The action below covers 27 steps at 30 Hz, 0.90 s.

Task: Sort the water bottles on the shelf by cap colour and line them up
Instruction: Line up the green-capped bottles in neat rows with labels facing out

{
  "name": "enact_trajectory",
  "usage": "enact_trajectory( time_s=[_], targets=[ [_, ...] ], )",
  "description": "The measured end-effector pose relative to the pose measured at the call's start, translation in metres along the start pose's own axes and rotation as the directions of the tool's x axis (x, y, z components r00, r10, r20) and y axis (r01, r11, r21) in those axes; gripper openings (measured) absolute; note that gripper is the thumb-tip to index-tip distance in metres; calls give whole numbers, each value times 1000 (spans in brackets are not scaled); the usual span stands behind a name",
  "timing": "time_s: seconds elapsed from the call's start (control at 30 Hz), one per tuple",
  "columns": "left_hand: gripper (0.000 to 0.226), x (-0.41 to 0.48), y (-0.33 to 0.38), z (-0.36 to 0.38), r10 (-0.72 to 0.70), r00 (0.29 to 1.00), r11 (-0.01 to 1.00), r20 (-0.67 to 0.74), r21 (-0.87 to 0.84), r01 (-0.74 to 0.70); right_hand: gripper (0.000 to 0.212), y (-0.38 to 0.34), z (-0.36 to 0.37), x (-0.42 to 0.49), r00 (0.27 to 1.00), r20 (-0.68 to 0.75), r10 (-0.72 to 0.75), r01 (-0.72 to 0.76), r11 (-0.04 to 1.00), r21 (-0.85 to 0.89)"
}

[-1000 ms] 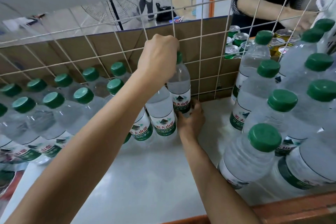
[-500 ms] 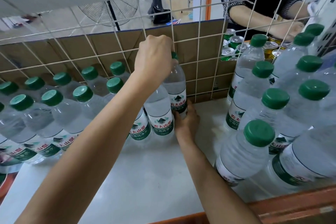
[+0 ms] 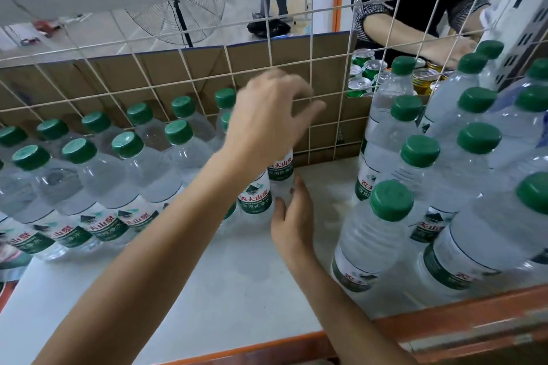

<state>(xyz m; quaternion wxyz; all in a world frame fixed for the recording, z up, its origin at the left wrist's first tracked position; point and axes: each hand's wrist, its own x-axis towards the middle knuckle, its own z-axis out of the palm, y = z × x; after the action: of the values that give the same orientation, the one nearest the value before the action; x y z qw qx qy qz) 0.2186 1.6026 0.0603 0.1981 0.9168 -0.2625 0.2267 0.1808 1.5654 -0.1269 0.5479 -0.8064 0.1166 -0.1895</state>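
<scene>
— What stands along the white wire grid (image 3: pixel 310 139)?
— Small clear plastic water bottles with green screw caps (image 3: pixel 139 175), upright in two rows. One row is against the grid's left half and the other just in front of it, and they carry green-and-white labels with red characters.
— And at the grid's right end?
— Taller clear plastic bottles with the same green caps (image 3: pixel 376 243), upright, packed close in rows running forward from the grid. Bare white shelf board (image 3: pixel 207 290) lies between the two groups

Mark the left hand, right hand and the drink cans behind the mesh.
left hand (image 3: pixel 267 124), head view, back of the hand
right hand (image 3: pixel 292 218), head view, back of the hand
drink cans (image 3: pixel 364 53), head view, lid of one can
</scene>
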Motion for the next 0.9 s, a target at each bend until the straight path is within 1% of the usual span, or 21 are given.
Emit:
enact_trajectory(
  time_s=[0.03,0.07,0.1,0.13,0.17,0.2,0.27,0.33,0.37,0.4,0.43,0.5,0.53,0.63,0.7,0.8,0.9],
  targets=[
    [31,-10,12,-1,52,995,984,82,-173,-37,53,-1,-3,-9,999,2,-45,45,999,0],
    [36,-20,22,0,93,975,954,202,-299,-29,53,-1,-5,-18,996,0,-90,90,996,-19],
    [42,-29,31,3,125,939,927,321,-374,4,55,1,-6,-27,992,5,-127,127,991,-46],
    [48,-36,37,7,144,901,907,409,-418,45,56,2,-7,-34,987,10,-161,161,985,-70],
    [51,-41,40,12,150,874,885,463,-456,90,56,2,-9,-39,983,12,-184,184,979,-88],
    [51,-45,42,15,155,860,848,487,-512,137,55,1,-11,-43,977,17,-212,213,971,-105],
    [52,-50,45,16,193,854,717,483,-664,213,55,0,-15,-50,964,49,-260,264,956,-124],
    [55,-57,46,15,275,837,604,474,-762,233,47,3,-19,-55,956,89,-281,291,945,-149],
    [51,-60,49,13,311,821,590,479,-774,228,41,5,-20,-57,955,103,-279,294,938,-184],
    [47,-63,51,12,330,815,615,477,-764,198,36,7,-21,-58,956,120,-266,287,933,-218],
    [46,-65,53,12,329,828,664,454,-735,140,37,9,-23,-59,956,137,-259,286,928,-241],
    [41,-66,54,14,310,867,736,390,-676,41,41,11,-27,-59,947,179,-267,303,927,-222],
    [39,-65,53,14,289,881,751,373,-659,32,45,11,-29,-58,942,198,-271,309,930,-197],
    [34,-64,48,12,222,904,762,366,-643,73,59,8,-38,-59,915,273,-296,345,927,-150],
    [31,-63,46,11,181,918,788,353,-611,79,63,9,-43,-59,887,337,-315,372,920,-120],
    [30,-59,39,12,103,934,869,343,-488,83,55,11,-49,-56,849,397,-349,395,918,-38],
    [30,-51,24,10,0,945,905,326,-401,138,34,13,-56,-52,824,407,-395,436,900,-9]
  ],
)
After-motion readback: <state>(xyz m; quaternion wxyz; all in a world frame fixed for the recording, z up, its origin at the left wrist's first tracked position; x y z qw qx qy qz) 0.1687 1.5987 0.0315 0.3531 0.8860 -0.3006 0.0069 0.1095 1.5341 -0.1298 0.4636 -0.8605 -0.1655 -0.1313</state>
